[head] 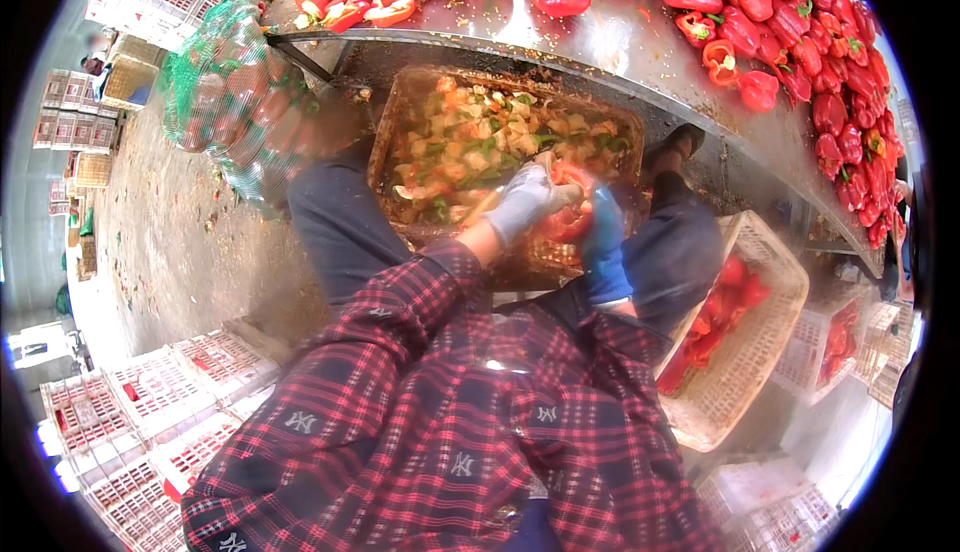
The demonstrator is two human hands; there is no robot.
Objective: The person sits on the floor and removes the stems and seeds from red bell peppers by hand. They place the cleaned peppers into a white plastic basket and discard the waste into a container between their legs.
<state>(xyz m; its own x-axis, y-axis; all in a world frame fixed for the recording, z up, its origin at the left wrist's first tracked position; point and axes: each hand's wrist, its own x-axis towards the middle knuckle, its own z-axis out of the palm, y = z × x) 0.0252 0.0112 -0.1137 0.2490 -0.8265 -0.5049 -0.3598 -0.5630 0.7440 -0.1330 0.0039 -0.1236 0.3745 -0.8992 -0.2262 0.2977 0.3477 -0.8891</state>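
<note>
In a pale grey glove, my left hand (pixel 521 199) has its thumb and fingers on an opened red bell pepper (pixel 568 175). My right hand (pixel 606 240), gloved in blue, grips the same pepper from the other side. A thin yellowish piece (pixel 482 208) shows beside the left hand; whether it is held cannot be told. Below both hands, between my knees, stands a dirty plastic crate (pixel 380 131) of pale pepper cores and green stems (pixel 480 139). Red pepper pieces (pixel 716 319) lie in a tilted white crate (pixel 765 360) by my right leg.
A metal table (pixel 615 56) runs across ahead, bearing cut peppers (pixel 390 5) and a large pile of red peppers (pixel 795 26). A green mesh sack (pixel 240 101) stands at the left. Stacked crates (pixel 150 417) are behind left, with more crates (pixel 821 342) at right.
</note>
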